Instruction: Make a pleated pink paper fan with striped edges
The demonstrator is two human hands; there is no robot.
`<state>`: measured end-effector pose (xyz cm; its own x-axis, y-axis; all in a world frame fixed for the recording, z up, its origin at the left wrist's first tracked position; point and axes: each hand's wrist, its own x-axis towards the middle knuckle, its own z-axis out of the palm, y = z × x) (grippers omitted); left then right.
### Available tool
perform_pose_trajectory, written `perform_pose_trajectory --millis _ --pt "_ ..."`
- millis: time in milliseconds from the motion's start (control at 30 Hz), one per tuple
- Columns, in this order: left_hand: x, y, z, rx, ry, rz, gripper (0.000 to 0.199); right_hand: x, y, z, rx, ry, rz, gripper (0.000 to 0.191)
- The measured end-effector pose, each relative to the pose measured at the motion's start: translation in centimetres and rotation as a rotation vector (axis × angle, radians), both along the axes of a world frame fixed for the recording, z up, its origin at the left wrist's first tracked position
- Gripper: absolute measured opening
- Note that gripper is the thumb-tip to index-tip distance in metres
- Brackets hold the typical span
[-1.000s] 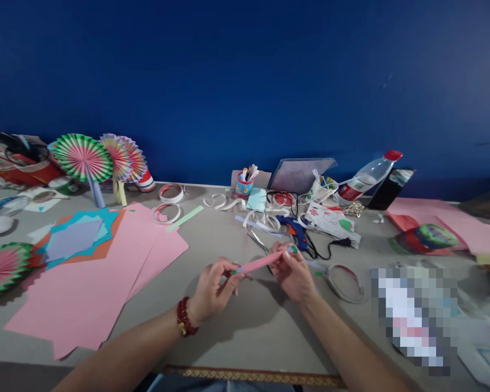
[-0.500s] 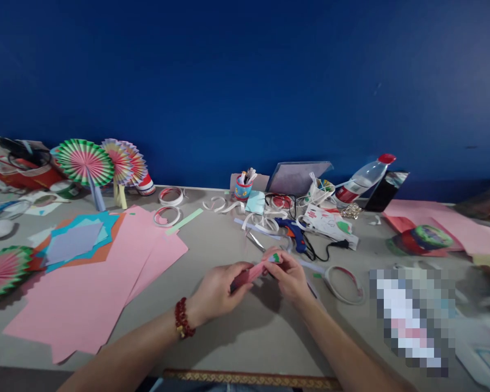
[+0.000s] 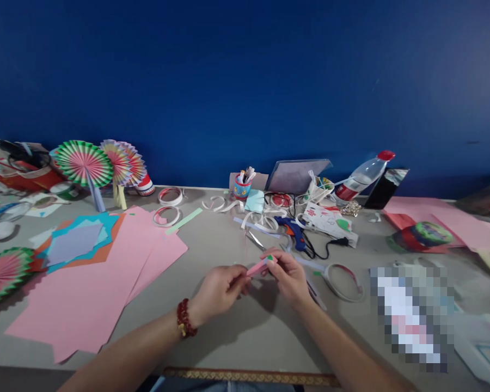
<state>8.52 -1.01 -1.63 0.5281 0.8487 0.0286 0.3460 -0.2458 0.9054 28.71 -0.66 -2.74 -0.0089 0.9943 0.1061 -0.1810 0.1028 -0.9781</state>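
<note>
A small pink folded paper strip (image 3: pixel 256 268) with a green bit at its right end is held between both hands, above the grey table near its middle. My left hand (image 3: pixel 222 289), with a red bead bracelet at the wrist, pinches the strip's left end. My right hand (image 3: pixel 288 277) grips its right end between thumb and fingers. Just behind the hands lie scissors (image 3: pixel 255 238), partly hidden. Beside my right wrist is a dark, thin object (image 3: pixel 316 295).
Pink sheets (image 3: pixel 85 296) and coloured papers lie left, near folded paper fans (image 3: pixel 85 163). Behind the hands are tape rolls (image 3: pixel 166 216), a blue glue gun (image 3: pixel 293 231) and a pen cup (image 3: pixel 242 188). A bottle (image 3: pixel 361 177) leans at the back right; another tape roll (image 3: pixel 343 283) lies right.
The pink strip has turned and shows less of its length. My left fingers have closed in on its left end. The hand at the far right edge is out of view.
</note>
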Motion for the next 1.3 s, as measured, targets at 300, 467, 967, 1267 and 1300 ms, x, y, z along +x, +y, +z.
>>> perform_pose_trajectory --millis 300,467,967,1267,1300 --pt "0.5 -0.3 -0.4 -0.248 -0.192 -0.030 0.036 -0.2 0.0 0.0 -0.086 0.044 -0.033 0.026" --pt "0.8 -0.4 -1.5 -0.336 -0.267 -0.017 0.038 -0.3 0.1 0.0 -0.120 0.077 -0.066 0.025" --pt "0.9 -0.1 -1.7 -0.635 -0.453 -0.014 0.045 -1.0 0.2 0.0 -0.268 0.165 0.048 0.035" --pt "0.8 0.2 -0.2 -0.873 -0.448 -0.073 0.054 -1.2 0.2 -1.1 -0.431 0.116 0.081 0.037" --pt "0.7 0.2 -0.1 -0.896 -0.438 -0.093 0.053 -1.1 0.3 -1.1 -0.438 0.122 0.063 0.038"
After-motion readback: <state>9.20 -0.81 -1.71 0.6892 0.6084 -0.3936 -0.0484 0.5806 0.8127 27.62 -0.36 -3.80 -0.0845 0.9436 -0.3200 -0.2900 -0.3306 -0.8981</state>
